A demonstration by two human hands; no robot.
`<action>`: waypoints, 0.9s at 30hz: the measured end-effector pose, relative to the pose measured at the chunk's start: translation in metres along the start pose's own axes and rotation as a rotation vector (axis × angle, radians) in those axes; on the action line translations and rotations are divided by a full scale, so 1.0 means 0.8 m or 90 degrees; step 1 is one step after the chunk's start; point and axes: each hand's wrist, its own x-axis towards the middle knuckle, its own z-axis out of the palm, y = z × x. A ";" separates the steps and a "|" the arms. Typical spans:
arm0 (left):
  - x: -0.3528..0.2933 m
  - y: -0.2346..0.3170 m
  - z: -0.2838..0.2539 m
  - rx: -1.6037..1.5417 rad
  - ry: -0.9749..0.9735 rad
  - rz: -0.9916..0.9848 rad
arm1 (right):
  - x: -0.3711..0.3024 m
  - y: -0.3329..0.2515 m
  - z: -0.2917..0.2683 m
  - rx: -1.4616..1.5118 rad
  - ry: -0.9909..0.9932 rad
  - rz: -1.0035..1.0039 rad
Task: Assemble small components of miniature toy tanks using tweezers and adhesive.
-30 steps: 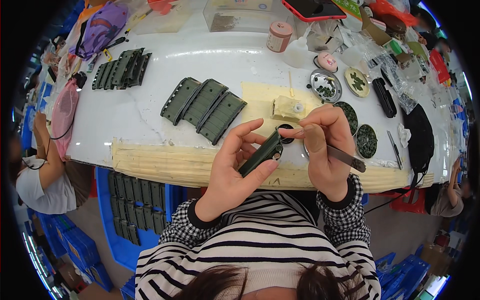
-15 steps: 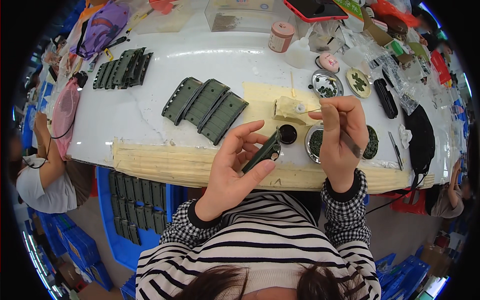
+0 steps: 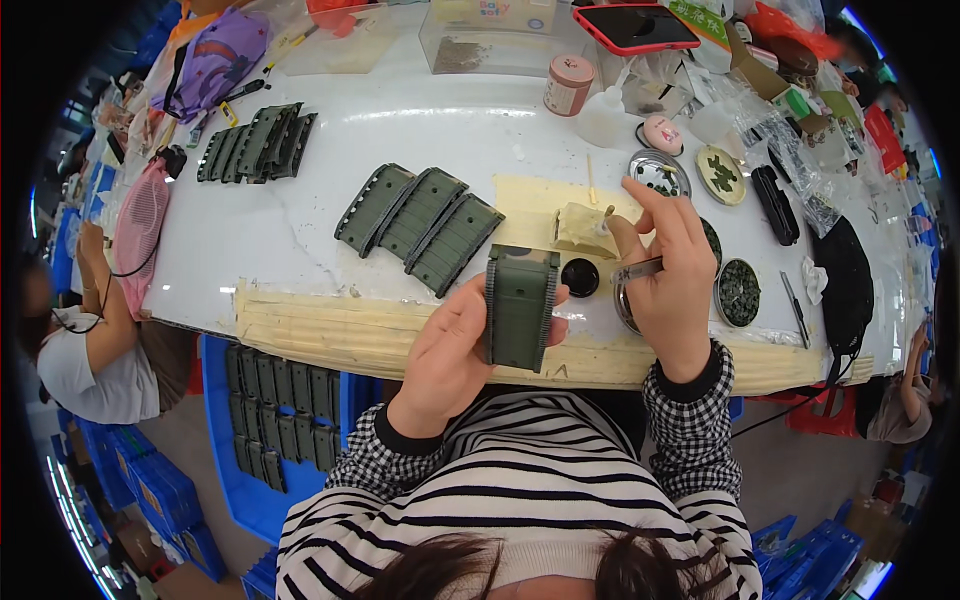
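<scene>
My left hand (image 3: pixel 450 340) is closed around a green camouflage plastic piece (image 3: pixel 522 310), long and upright, with toothed, track-like edges. Tweezers (image 3: pixel 640 270) are tucked in the curled fingers of my right hand (image 3: pixel 672 275). That hand's thumb and forefinger are apart, beside a small bottle set in a cream-taped block (image 3: pixel 583 230). A thin stick's tip (image 3: pixel 608 212) shows there. Between the hands stands a dark round pot (image 3: pixel 579 277). Behind my right hand a round tin (image 3: pixel 624 303) is partly hidden. Similar green pieces (image 3: pixel 420 220) lie overlapping to the left.
More green pieces (image 3: pixel 258 143) rest at the far left; others fill a blue crate (image 3: pixel 220 400) below the table. Dishes of small green parts, one a round tin (image 3: pixel 737 292), are at right. A knife (image 3: pixel 795 308), black cloth (image 3: pixel 843 290) and phone (image 3: pixel 636 28) lie beyond.
My left hand has turned the green piece upright, broad side showing. My right hand has shifted slightly left and down; its thumb and forefinger, pinching a thin stick before, have parted.
</scene>
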 end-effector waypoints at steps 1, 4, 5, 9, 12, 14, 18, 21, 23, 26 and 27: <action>-0.002 0.008 -0.001 -0.060 0.008 -0.012 | 0.001 -0.005 -0.008 -0.003 0.008 -0.005; -0.008 0.046 -0.015 -0.053 0.087 0.041 | -0.004 0.001 -0.021 -0.003 0.047 -0.024; -0.006 0.065 -0.022 0.134 0.166 0.067 | -0.007 0.001 -0.029 -0.014 0.041 -0.018; 0.016 0.131 -0.078 0.474 0.379 0.196 | -0.020 -0.012 -0.040 0.026 -0.032 -0.032; 0.035 0.170 -0.127 0.683 0.392 0.181 | -0.030 -0.034 -0.028 0.118 -0.131 -0.106; 0.048 0.175 -0.138 0.744 0.398 0.155 | -0.039 -0.043 -0.012 0.106 -0.213 -0.162; 0.061 0.174 -0.159 0.834 0.403 0.163 | -0.048 -0.047 0.009 0.104 -0.260 -0.199; 0.060 0.165 -0.176 0.911 0.391 0.201 | -0.044 -0.052 0.010 0.103 -0.266 -0.203; 0.060 0.162 -0.171 0.947 0.396 0.229 | -0.044 -0.053 0.011 0.101 -0.269 -0.209; 0.059 0.157 -0.187 1.060 0.351 0.384 | -0.046 -0.053 0.012 0.104 -0.276 -0.207; 0.057 0.157 -0.185 1.070 0.345 0.340 | -0.047 -0.052 0.011 0.101 -0.278 -0.206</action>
